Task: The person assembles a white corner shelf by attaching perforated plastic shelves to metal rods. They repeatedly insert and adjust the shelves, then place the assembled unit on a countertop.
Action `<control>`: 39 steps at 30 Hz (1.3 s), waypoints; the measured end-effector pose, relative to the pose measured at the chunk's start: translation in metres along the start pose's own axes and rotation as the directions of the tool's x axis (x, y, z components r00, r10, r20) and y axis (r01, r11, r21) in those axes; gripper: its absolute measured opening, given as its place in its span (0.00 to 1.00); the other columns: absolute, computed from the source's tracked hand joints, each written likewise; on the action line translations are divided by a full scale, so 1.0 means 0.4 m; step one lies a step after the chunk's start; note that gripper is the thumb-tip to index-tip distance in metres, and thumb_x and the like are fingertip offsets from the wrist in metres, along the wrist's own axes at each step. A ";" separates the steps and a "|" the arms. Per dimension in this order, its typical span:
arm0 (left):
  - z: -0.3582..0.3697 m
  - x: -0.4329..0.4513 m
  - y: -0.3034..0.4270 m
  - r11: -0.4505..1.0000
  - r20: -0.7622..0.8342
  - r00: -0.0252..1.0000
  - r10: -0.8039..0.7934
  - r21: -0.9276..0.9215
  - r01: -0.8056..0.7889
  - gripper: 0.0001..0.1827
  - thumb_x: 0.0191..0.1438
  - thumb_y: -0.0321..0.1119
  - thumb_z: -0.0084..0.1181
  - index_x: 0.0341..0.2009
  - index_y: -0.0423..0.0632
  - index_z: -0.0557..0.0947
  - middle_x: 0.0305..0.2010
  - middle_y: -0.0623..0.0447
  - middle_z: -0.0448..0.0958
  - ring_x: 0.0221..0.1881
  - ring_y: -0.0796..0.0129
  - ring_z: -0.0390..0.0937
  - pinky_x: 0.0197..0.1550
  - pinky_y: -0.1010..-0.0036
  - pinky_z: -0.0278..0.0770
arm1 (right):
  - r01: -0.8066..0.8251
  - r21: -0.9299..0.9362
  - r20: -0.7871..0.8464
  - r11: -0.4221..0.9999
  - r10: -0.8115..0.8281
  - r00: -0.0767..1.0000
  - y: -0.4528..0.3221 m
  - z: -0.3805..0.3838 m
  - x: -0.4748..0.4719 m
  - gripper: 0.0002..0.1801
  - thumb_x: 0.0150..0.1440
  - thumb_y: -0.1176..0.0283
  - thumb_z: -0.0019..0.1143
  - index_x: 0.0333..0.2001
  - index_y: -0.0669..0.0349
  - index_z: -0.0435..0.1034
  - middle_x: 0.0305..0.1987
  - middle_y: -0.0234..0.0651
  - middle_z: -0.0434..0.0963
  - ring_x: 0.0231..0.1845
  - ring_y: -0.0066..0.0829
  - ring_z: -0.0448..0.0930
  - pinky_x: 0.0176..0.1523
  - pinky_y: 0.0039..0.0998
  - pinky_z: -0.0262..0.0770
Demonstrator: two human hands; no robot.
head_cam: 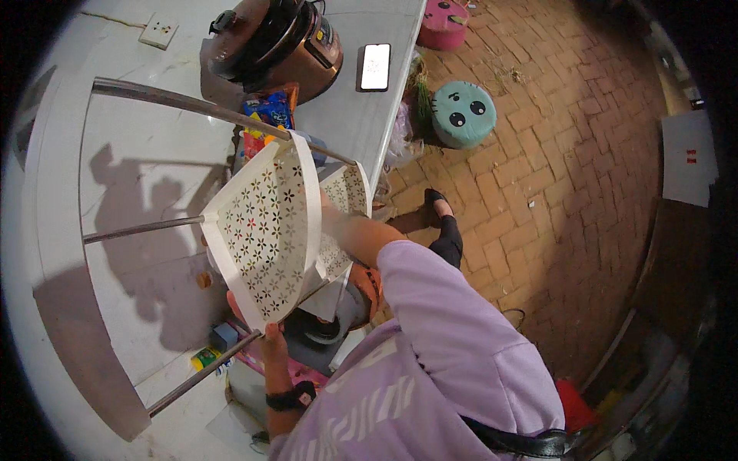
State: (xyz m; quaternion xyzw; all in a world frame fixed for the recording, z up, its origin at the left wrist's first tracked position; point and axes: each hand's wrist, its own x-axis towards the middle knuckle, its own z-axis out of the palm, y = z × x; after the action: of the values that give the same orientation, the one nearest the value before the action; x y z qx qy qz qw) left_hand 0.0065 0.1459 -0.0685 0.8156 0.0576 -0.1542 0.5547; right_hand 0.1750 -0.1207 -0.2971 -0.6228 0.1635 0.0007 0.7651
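A white corner shelf rack (pixel 262 230) with flower-shaped cut-outs and metal poles (pixel 190 106) is tilted on its side in front of me. My left hand (pixel 273 341), with a black band on its wrist, grips a corner of the perforated tier beside a pole. The thumb is on the near side and the fingertips show behind the edge. My right hand (pixel 320 204) reaches in between this tier and the smaller-looking tier (pixel 351 187) beyond it. The tier's rim hides most of its fingers, so I cannot see its grip.
A brown electric pressure cooker (pixel 305 63) and a lit phone (pixel 376 68) are on the white table (pixel 346 124). Colourful snack packets (pixel 271 109) lie near the cooker. A teal round stool (pixel 464 115) and a pink stool (pixel 443 26) stand on the brick floor (pixel 519 230).
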 end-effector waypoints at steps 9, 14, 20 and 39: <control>0.010 0.009 0.029 1.000 0.042 0.999 -0.014 -0.026 0.015 0.40 0.55 0.56 0.62 0.63 0.46 0.63 0.57 0.53 0.69 0.50 0.65 0.70 0.51 0.69 0.71 | 0.166 -0.980 0.128 0.109 -0.294 0.947 -0.041 -0.256 -0.052 0.16 0.56 0.69 0.49 0.48 0.60 0.73 0.47 0.44 0.69 0.48 0.44 0.74 0.47 0.39 0.76; 0.005 0.026 0.035 0.998 0.054 0.997 0.063 -0.002 -0.063 0.36 0.55 0.50 0.61 0.62 0.46 0.64 0.56 0.53 0.70 0.50 0.64 0.71 0.49 0.70 0.73 | 0.342 -0.935 0.316 0.093 -0.222 0.923 -0.110 -0.314 -0.164 0.19 0.55 0.71 0.53 0.50 0.66 0.71 0.51 0.46 0.71 0.51 0.44 0.75 0.49 0.39 0.78; 0.043 0.028 0.037 0.993 -0.034 0.997 0.074 -0.093 -0.076 0.22 0.56 0.44 0.57 0.49 0.47 0.70 0.41 0.56 0.71 0.37 0.69 0.68 0.38 0.73 0.68 | 0.407 -0.756 0.250 0.513 -0.348 0.904 -0.178 -0.386 -0.297 0.19 0.53 0.73 0.56 0.51 0.58 0.70 0.51 0.42 0.69 0.53 0.48 0.75 0.53 0.40 0.78; 0.084 0.030 0.074 0.995 -0.024 1.000 0.010 -0.095 -0.013 0.24 0.56 0.42 0.58 0.53 0.43 0.72 0.46 0.53 0.74 0.38 0.68 0.73 0.39 0.74 0.72 | 0.427 -0.682 0.468 0.593 -0.094 0.879 -0.010 -0.288 -0.468 0.14 0.48 0.75 0.58 0.41 0.58 0.75 0.48 0.45 0.71 0.45 0.49 0.79 0.46 0.45 0.79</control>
State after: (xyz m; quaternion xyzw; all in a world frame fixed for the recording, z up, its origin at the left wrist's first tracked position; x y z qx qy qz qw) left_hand 0.0194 0.1027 -0.0574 0.7903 0.0668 -0.1384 0.5931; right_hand -0.0300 -0.1935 -0.2658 -0.8921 -0.1008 0.0776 0.4335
